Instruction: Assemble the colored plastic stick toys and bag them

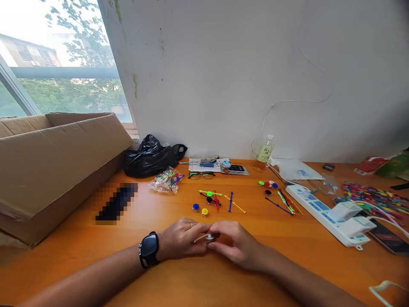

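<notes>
My left hand, with a ring and a black watch on its wrist, pinches a thin white arrow pointer. Fingertips of my right hand close round a small white knob at the pointer's end; its underside is partly hidden. Just beyond the hands are a blue knob and a yellow knob on clear bases. Behind them, green, black and red arrow pointers lie with knobs of matching colour. A blue arrow and a yellow arrow lie crossed to their right.
Farther right are several coloured knobs, loose arrows and a white power strip with chargers. At the back stand a bottle and a black plastic bag. A cardboard box occupies the left; a clear bag of parts lies nearby.
</notes>
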### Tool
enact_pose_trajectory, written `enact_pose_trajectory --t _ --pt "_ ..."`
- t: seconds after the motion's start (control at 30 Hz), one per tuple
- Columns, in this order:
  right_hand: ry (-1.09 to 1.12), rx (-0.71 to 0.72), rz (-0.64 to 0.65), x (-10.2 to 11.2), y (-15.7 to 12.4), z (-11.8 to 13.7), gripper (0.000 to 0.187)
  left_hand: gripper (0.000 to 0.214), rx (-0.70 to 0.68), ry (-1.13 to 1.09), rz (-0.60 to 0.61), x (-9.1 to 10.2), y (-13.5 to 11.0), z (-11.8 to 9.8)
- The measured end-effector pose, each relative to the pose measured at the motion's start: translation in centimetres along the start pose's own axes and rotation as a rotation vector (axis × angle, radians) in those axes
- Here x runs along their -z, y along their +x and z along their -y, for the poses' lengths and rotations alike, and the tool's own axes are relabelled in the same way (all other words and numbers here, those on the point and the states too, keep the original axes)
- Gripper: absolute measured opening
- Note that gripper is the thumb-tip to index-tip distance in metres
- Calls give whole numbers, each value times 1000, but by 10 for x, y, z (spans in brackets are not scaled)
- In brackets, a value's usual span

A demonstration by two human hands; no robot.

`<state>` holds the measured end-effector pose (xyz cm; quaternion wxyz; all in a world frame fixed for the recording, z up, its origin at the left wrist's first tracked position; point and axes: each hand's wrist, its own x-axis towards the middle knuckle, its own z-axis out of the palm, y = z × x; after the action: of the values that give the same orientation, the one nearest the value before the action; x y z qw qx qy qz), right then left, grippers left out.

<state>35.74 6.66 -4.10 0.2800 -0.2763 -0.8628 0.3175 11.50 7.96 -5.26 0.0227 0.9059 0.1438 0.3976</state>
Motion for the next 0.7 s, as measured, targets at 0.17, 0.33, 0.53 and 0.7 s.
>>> enact_pose_trajectory --t 0.17,0.33,0.53,0.7 --pt "-86 40 7 0 -1 -2 16 22 -6 37 0 -3 -2 0" --pt "-42 48 -75 0 0 1 15 38 77 22 -68 2 0 -2" --pt "116 -14 -186 -7 0 -2 26 39 362 -196 -138 11 10 -3" --pt "71 53 -285 -6 3 -1 17 56 345 -151 -160 10 10 -1"
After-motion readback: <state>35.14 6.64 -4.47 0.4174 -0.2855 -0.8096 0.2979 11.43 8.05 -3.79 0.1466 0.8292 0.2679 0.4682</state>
